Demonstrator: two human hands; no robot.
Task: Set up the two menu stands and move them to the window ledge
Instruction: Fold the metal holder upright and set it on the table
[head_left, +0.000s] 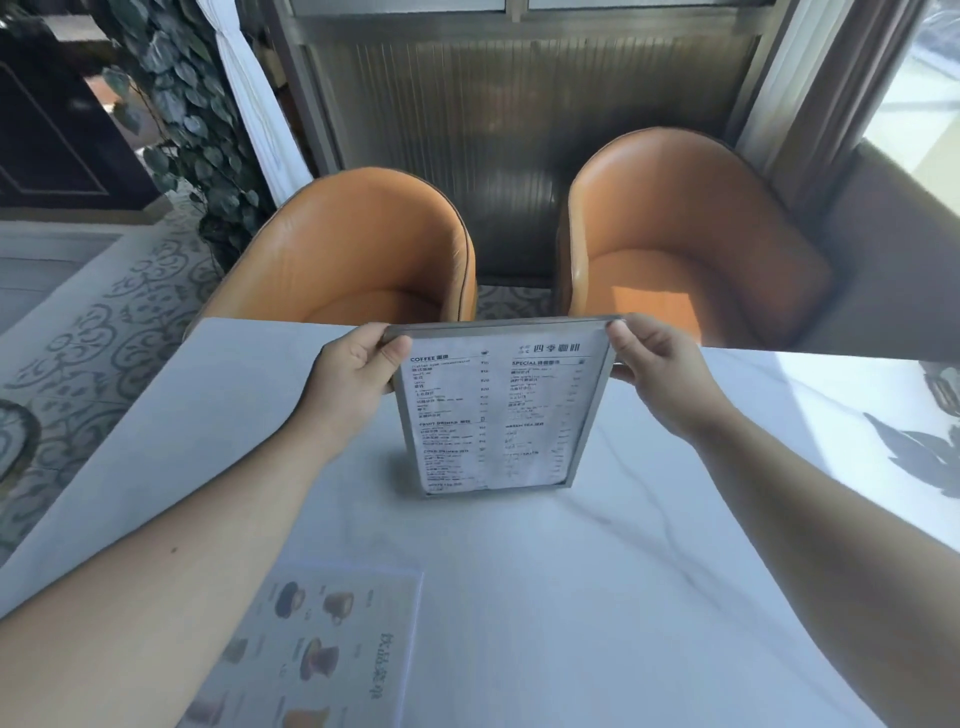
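A metal-framed menu stand with printed coffee lists stands upright on the white marble table, its bottom edge on the tabletop. My left hand grips its top left corner and my right hand pinches its top right corner. A second menu, showing pictures of drinks, lies flat on the table near the front edge, under my left forearm. The window ledge runs along the right side beside the bright window.
Two orange leather chairs stand across the table. A ribbed metal wall panel is behind them. A leafy plant hangs at the left over a patterned tile floor.
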